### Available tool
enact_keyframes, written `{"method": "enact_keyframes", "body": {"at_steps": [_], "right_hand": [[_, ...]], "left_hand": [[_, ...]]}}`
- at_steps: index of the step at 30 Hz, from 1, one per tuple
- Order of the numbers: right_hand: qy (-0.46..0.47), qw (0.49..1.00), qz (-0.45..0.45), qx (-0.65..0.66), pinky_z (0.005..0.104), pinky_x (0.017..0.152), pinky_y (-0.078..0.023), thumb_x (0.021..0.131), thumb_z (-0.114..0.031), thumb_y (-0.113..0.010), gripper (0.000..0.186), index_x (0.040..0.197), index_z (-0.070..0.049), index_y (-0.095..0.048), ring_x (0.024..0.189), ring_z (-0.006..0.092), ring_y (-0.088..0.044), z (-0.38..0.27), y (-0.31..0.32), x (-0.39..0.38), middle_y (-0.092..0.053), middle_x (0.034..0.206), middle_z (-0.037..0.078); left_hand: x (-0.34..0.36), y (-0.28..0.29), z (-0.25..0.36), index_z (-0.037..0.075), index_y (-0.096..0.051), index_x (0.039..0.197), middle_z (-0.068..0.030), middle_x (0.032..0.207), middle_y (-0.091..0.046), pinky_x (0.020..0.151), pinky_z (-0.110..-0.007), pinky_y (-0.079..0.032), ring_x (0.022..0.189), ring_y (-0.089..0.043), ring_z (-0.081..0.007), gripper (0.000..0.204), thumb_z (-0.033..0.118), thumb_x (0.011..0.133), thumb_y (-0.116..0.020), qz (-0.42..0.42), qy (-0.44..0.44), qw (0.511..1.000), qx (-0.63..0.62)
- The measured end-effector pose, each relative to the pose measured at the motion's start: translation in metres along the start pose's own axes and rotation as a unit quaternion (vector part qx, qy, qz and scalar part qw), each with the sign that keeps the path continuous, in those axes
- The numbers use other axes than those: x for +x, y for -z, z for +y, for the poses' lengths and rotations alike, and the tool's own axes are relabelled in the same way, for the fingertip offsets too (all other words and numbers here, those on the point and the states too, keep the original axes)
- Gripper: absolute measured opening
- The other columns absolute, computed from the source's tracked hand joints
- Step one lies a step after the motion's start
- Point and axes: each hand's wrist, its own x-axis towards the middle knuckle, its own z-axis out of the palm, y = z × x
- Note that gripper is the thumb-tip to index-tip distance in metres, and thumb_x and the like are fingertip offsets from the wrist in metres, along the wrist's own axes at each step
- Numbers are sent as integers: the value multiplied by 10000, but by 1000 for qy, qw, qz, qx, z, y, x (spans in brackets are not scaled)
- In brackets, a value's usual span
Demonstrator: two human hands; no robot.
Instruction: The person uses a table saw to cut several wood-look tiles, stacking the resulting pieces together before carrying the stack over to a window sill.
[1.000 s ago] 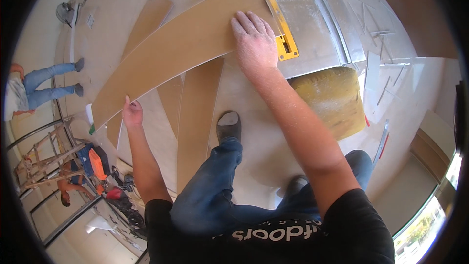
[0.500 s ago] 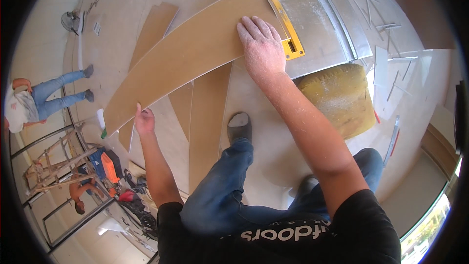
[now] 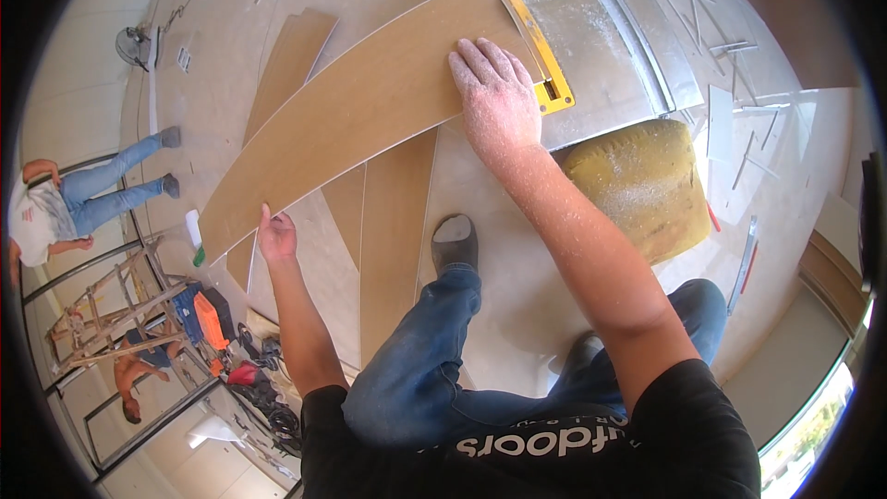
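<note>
A long brown board (image 3: 370, 97) slants from the lower left up onto a dusty grey metal saw table (image 3: 582, 55). Its far end lies against the yellow insert plate (image 3: 557, 97) set into the table. My left hand (image 3: 277, 235) grips the near edge of the board toward its left end, mostly from below, with a fingertip showing at the edge. Flat on top of the board, close to the yellow plate, rests my dust-covered right hand (image 3: 500, 102) with its fingers stretched forward. Any blade at the plate is hidden from me.
More brown boards (image 3: 397, 222) lie on the floor beneath. A dusty yellow blocky object (image 3: 637, 187) stands right of my right forearm. Narrow offcuts (image 3: 735, 46) litter the floor at right. Two other people are at left, one standing (image 3: 115, 183), one by a wooden frame (image 3: 139, 371).
My left hand and the board's left end have shifted slightly right and down. My right hand sits marginally lower. At left, the person by the wooden frame has moved down and left in view.
</note>
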Motion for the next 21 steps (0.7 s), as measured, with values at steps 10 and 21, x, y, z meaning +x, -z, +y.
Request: {"method": "enact_keyframes", "body": {"at_steps": [10,21], "right_hand": [[-2,1000,6,13,408,1170,-336,850,-109,-591,431,1274,-42,-630,1360,260,-480,0,3,-6,-572,1413,95],[-3,1000,-5,15,413,1168,-340,847,-107,-592,443,1285,-46,-616,1360,264,-478,0,8,-12,-567,1414,92]], "left_hand": [[-4,10,-1,17,-637,1172,-84,1124,-718,767,-242,-618,986,-706,-164,222,47,954,-668,-12,2,1000,-9],[-2,24,-1,13,-620,1213,-92,1175,-703,794,-251,-619,1042,-693,-174,251,33,963,-645,-24,10,1000,-15]]}}
